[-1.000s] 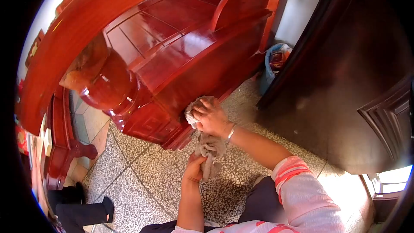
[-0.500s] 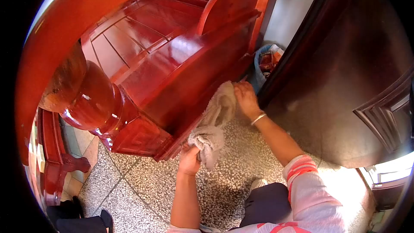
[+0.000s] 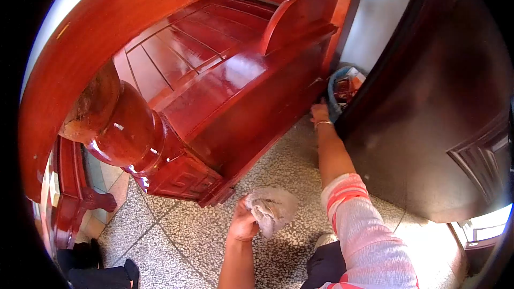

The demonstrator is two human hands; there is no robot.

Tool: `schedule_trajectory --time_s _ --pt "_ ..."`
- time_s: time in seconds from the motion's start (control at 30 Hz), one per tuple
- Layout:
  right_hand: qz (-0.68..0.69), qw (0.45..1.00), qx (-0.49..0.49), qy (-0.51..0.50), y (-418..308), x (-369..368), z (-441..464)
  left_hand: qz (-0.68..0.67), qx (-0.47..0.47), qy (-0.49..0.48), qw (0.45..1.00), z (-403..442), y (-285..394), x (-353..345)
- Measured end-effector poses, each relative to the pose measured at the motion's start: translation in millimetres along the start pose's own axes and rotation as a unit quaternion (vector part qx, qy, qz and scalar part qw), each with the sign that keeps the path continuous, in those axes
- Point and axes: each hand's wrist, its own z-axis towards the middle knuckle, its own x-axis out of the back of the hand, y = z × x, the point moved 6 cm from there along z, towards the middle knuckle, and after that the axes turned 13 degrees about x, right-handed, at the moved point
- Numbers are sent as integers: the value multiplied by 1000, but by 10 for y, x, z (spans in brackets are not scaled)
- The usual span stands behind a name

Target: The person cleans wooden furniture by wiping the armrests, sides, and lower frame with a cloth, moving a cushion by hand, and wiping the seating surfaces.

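Observation:
My left hand (image 3: 243, 221) is closed on a bunched, greyish-beige cloth (image 3: 274, 210), held above the speckled floor near the foot of the red wooden bench. My right arm stretches far forward, with a pale bangle at the wrist. My right hand (image 3: 319, 112) is low down, between the bench's side panel (image 3: 262, 112) and a blue-lined bin (image 3: 333, 96). Its fingers are small and partly hidden, so whether they grip or touch anything does not show.
A dark wooden panel (image 3: 428, 118) stands close on the right. At left are a curved red armrest (image 3: 80, 37) and a turned post (image 3: 131, 123). Another person's dark shoes and trousers (image 3: 99, 275) show at lower left. Reddish items (image 3: 347, 88) fill the bin.
My right hand has let go of the cloth and moved forward to beside the bin. The cloth, stretched between both hands before, is now gathered in my left hand.

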Motion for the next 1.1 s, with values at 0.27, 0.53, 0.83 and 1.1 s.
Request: schedule_trajectory --time_s 0.27,0.53,0.83,1.1 --pt "396 796 -292 352 160 6 -160 16 6 -30 999 -8 -21 69" --pt "162 925 -285 195 347 7 -223 15 25 -41 999 67 -38 173" --pt "232 891 -254 298 204 114 -393 -8 35 -43 998 45 -38 259" --pt "716 697 -2 -36 -1736 20 -1841 -13 -2 -36 999 19 78 132"
